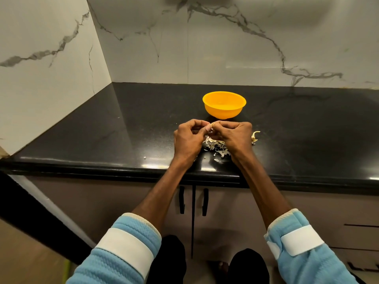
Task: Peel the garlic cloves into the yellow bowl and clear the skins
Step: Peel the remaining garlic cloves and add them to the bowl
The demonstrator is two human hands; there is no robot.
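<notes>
Garlic clove (209, 127) pinched between left hand (189, 138) and right hand (233, 136). Yellow bowl (224, 107) just beyond, contents unclear. Skins (215, 146) lie underneath.

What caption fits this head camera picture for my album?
Left hand and right hand pinch a garlic clove over skins near the yellow bowl.

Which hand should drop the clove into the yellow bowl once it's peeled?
Right, probably. Both hands pinch the clove, but the right hand sits nearly straight before the yellow bowl; the left hand is offset sideways.
</notes>
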